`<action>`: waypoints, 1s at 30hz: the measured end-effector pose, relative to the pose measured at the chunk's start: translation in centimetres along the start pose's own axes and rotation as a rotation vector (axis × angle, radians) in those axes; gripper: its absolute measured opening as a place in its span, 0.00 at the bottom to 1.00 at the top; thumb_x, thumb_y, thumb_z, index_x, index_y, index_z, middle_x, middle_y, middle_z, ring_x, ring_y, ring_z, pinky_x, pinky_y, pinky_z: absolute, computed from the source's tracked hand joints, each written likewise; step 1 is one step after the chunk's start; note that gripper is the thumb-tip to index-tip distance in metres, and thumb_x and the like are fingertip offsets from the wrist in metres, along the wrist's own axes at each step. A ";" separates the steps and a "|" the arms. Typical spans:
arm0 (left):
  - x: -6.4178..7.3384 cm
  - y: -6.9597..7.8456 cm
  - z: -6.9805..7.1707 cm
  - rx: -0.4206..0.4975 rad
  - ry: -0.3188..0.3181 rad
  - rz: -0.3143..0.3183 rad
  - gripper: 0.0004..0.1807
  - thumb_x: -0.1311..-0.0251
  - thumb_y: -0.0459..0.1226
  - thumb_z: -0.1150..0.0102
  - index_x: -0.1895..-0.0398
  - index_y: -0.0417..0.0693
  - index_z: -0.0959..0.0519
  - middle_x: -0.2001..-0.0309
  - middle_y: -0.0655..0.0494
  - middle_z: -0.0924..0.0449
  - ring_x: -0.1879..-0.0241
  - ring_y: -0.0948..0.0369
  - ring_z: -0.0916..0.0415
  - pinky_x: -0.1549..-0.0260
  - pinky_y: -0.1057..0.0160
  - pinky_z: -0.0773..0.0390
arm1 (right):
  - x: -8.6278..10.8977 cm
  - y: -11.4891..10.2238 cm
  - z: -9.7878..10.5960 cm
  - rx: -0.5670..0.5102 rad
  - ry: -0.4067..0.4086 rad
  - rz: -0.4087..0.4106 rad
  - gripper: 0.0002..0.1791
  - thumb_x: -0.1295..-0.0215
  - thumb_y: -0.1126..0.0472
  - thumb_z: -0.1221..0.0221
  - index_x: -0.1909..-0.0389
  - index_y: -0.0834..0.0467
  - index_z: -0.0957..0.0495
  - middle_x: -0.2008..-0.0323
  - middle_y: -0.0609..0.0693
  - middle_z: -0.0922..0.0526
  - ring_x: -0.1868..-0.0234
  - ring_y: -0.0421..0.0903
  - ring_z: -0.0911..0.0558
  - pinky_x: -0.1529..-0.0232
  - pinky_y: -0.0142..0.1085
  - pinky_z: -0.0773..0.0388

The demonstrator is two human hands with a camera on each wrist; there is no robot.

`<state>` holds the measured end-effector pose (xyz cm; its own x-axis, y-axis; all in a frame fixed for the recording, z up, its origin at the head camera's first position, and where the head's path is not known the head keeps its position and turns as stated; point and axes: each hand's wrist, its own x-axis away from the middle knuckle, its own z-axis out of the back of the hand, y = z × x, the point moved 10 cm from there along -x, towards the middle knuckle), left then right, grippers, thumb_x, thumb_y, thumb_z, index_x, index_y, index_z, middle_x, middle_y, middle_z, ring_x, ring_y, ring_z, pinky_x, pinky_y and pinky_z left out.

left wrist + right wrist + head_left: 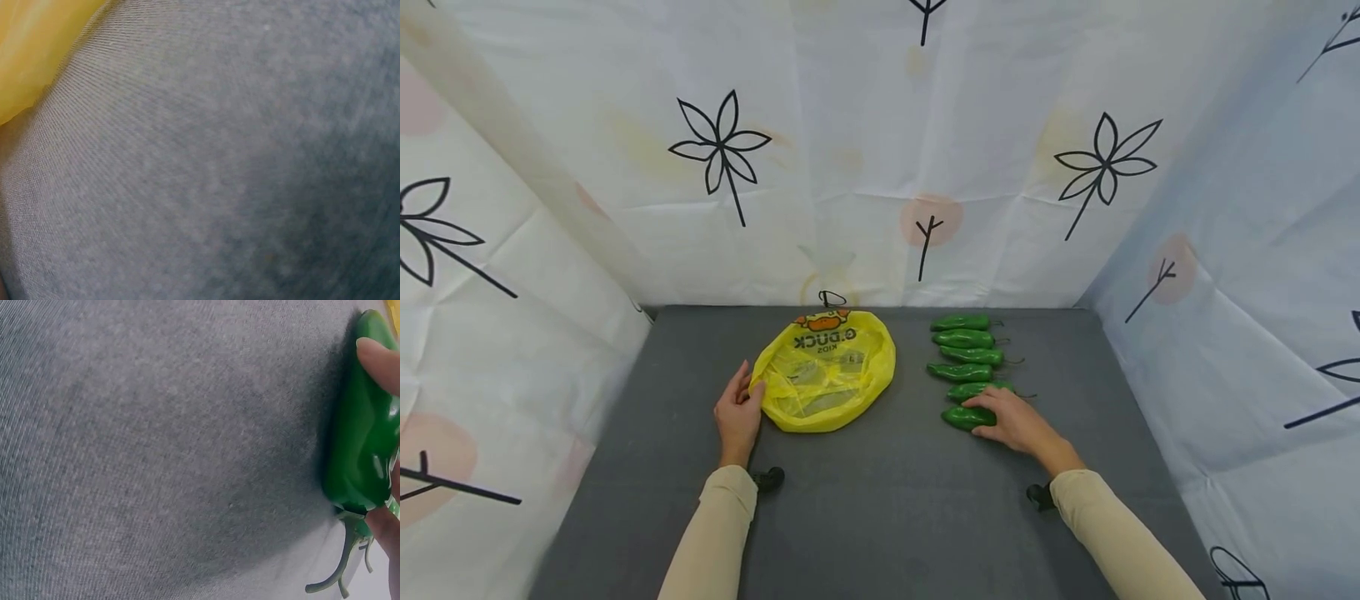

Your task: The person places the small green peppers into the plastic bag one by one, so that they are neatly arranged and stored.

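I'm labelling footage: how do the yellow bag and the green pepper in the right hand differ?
The yellow bag is printed; the green pepper is plain and glossy. The yellow bag is wide and roundish; the green pepper is smaller and elongated. The left hand touches the yellow bag's edge, while the right hand grips the green pepper. Both have a hand on them.

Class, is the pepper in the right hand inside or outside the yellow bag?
Outside: the right hand holds the pepper apart from the yellow bag, with grey table between them.
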<state>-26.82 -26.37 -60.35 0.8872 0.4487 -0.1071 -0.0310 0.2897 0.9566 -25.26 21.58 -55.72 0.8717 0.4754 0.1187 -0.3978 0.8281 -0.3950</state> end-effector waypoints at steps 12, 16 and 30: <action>0.1 -0.4 0.4 0.006 0.037 0.003 0.26 0.32 0.35 0.41 0.31 0.62 0.23 0.37 0.50 0.17 0.51 0.73 0.21 0.58 0.86 0.29 | -0.8 -1.9 1.4 -0.002 0.108 0.101 0.25 0.40 0.55 0.28 0.40 0.50 0.18 0.51 0.48 0.17 0.52 0.49 0.20 0.51 0.48 0.22; 0.1 -0.4 0.5 0.025 0.040 -0.003 0.25 0.31 0.35 0.40 0.33 0.61 0.22 0.35 0.55 0.19 0.39 0.60 0.20 0.54 0.87 0.30 | -1.3 -2.4 2.4 -0.015 0.142 0.112 0.26 0.40 0.56 0.29 0.40 0.51 0.18 0.51 0.48 0.17 0.53 0.49 0.21 0.52 0.48 0.22; 0.1 -0.4 0.5 0.025 0.047 0.024 0.23 0.32 0.36 0.40 0.34 0.59 0.20 0.35 0.60 0.19 0.37 0.57 0.22 0.52 0.87 0.30 | -3.7 -3.5 5.5 -0.048 0.199 0.116 0.25 0.38 0.58 0.29 0.39 0.53 0.18 0.46 0.53 0.16 0.48 0.54 0.20 0.46 0.54 0.22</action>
<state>-26.48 -26.90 -60.64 0.8636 0.4949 -0.0959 -0.0400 0.2570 0.9656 -28.66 18.51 -49.77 0.8620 0.4949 -0.1100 -0.4888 0.7537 -0.4392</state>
